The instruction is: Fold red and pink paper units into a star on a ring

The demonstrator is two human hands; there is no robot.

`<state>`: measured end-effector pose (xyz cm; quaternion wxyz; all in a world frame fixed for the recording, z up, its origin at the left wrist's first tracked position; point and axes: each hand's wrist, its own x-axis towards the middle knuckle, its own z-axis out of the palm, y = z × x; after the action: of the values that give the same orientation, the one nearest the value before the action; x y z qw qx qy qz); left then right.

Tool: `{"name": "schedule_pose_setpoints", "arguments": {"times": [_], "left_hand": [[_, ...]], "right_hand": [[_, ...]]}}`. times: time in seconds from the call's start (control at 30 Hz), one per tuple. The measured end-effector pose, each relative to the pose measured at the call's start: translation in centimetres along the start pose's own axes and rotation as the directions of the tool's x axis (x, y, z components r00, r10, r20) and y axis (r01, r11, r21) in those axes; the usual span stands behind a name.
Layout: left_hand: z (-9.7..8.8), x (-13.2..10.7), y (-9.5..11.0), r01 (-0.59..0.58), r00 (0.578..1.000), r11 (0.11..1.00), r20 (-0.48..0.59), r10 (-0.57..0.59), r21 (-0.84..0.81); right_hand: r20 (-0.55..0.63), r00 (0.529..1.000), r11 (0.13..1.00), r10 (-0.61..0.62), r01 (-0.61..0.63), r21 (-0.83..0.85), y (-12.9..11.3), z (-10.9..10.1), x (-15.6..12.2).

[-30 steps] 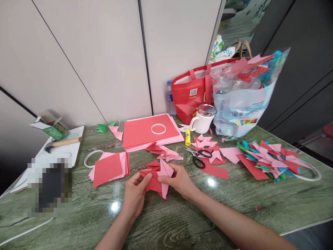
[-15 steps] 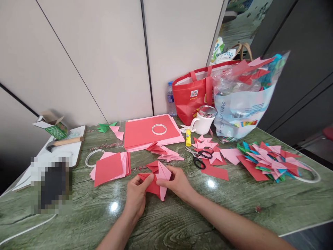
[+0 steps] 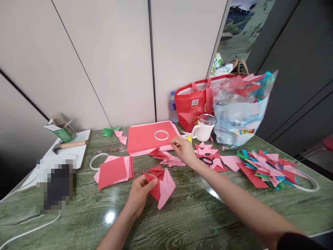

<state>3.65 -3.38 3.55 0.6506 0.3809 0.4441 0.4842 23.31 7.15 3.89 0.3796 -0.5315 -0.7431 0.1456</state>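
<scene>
My left hand [image 3: 140, 192] pinches a folded red and pink paper piece [image 3: 162, 185] low over the green table [image 3: 182, 222]. My right hand [image 3: 183, 147] is stretched forward, fingers loosely curled with nothing in them, just above a small heap of folded pink and red units [image 3: 168, 158]. Directly behind that heap lies a stack of red sheets [image 3: 148, 139] with a tape ring [image 3: 161, 134] on top. Part of the scissors [image 3: 207, 161] and the yellow glue stick [image 3: 189, 138] is hidden behind my right forearm.
A pile of red and pink squares [image 3: 114, 169] lies left of my hands. A white mug [image 3: 204, 127], red bag [image 3: 194, 104], water bottle [image 3: 172, 107] and plastic bag of paper [image 3: 239, 111] stand at the back. Coloured folded units [image 3: 267, 166] lie right; hammer [image 3: 69, 145] left.
My right hand let go of the folded piece and reached forward to the heap of folded units. The left hand alone keeps the piece. The camera tilted slightly.
</scene>
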Motion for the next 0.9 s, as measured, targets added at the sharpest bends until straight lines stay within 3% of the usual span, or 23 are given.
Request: {"name": "schedule_pose_setpoints", "arguments": {"times": [0.13,0.23,0.43,0.6,0.77,0.8,0.83,0.9], "left_hand": [[-0.2,-0.3,0.3,-0.003,0.995,0.999,0.101,-0.002,0.048],[-0.5,-0.5,0.6,-0.056,0.984,0.993,0.175,0.037,0.102],[-0.9,-0.8,1.0,-0.148,0.957,0.979,0.271,0.105,0.141],[-1.2,-0.8,1.0,-0.203,0.932,0.960,0.339,0.130,0.192],[-1.4,-0.5,1.3,-0.355,0.908,0.888,0.333,0.254,0.291],[-1.3,-0.6,1.3,-0.411,0.896,0.846,0.324,0.305,0.339],[-1.2,-0.6,1.3,-0.469,0.876,0.790,0.320,0.360,0.395],[-1.0,-0.8,1.2,-0.562,0.827,0.646,0.341,0.446,0.516]], "right_hand": [[0.102,0.995,0.987,-0.021,0.037,-0.156,1.5,0.6,4.6],[0.186,0.982,0.968,-0.023,0.068,-0.240,1.8,1.7,6.5],[0.269,0.963,0.946,0.003,0.085,-0.314,2.3,3.2,7.4],[0.253,0.967,0.962,0.004,0.065,-0.264,1.3,2.3,7.0],[0.213,0.974,0.996,-0.080,0.084,-0.014,-2.7,0.0,3.5],[0.217,0.971,0.968,-0.099,0.044,0.247,-3.6,-0.4,2.3],[0.245,0.963,0.882,-0.113,-0.016,0.470,-4.5,-0.7,1.1],[0.284,0.956,0.710,-0.077,-0.148,0.689,-6.0,-1.1,-1.3]]}}
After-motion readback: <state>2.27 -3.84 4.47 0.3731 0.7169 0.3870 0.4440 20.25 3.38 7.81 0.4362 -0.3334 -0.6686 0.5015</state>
